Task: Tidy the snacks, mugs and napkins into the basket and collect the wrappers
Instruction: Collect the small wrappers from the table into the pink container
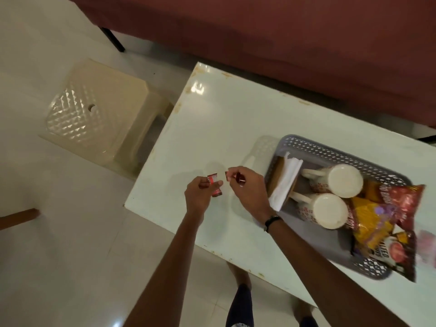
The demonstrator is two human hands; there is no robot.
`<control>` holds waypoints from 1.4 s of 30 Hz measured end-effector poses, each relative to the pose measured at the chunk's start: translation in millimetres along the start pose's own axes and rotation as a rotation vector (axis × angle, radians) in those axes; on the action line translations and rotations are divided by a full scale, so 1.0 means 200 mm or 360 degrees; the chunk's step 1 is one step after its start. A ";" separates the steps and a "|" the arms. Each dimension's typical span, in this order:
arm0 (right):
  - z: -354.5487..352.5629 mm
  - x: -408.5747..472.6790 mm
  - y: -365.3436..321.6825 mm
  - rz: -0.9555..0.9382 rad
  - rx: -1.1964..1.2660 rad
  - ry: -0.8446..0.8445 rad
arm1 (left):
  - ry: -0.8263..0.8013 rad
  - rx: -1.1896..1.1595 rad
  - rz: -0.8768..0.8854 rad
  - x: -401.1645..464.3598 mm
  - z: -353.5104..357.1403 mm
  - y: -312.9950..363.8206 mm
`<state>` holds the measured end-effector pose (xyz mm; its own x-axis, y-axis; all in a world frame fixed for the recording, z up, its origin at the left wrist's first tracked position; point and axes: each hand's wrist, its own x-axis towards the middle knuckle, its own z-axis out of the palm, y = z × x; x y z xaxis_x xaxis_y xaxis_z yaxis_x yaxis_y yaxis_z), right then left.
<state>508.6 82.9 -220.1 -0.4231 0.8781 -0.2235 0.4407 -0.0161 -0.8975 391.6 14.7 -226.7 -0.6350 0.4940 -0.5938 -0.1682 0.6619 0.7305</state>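
Over the white table [217, 119], my left hand [200, 197] is shut on small red wrappers [214, 185]. Close beside it, my right hand [247, 188] pinches another red wrapper [240, 178]. To the right stands a grey perforated basket [330, 149]. It holds two white mugs [339, 180] [323, 211] lying on their sides, a stack of white napkins [286, 179] against a brown holder, and several snack packets [389, 213] in red and yellow.
A cream plastic stool [99, 109] stands on the tiled floor left of the table. A dark red sofa [283, 31] runs along the far side. A wooden edge [18, 215] pokes in at the left. My legs show below the table's near edge.
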 end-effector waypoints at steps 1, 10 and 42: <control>-0.07 -0.04 -0.03 0.0013 0.0104 0.0070 | 0.0003 -0.0070 0.0023 -0.07 0.05 0.02; -0.87 -0.52 0.09 0.0239 0.0369 0.0628 | -0.0252 -0.0265 0.0183 -0.80 0.77 0.19; -2.04 -1.05 1.22 0.1170 0.0045 0.1427 | -0.0765 0.0625 0.0403 -1.50 1.99 -0.14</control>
<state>1028.1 88.9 -236.9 0.6457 0.6759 -0.3553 0.3243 -0.6640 -0.6738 886.2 72.8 -203.3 -0.1973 0.7972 -0.5706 0.2865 0.6035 0.7441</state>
